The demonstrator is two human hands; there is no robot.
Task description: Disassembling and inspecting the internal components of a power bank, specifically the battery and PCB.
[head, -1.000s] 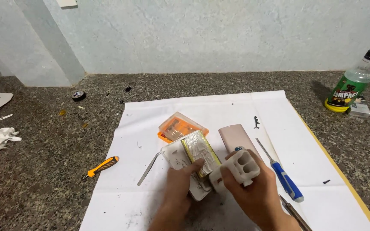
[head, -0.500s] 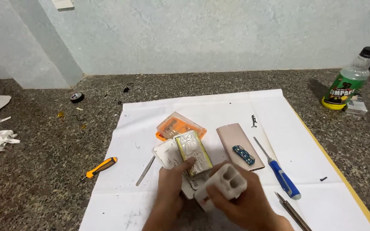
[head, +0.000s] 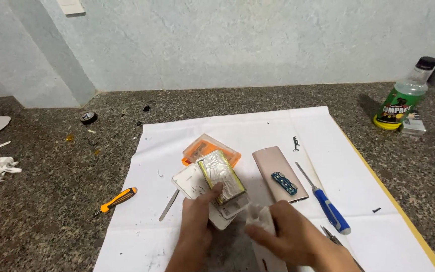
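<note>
Silver battery pack gripped by left hand fingers; right hand fingers closed on one white casing

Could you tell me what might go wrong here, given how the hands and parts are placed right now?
1. The left hand presses a thumb on the silver foil battery pouch; it looks soft and already wrinkled, so hard pressure might dent or puncture it.
2. The metal pry tool lies beside the pouch, and a slip with it could pierce the foil.
3. The small blue circuit board rests loose on the pink-gold casing near the right hand and might get knocked off.
</note>
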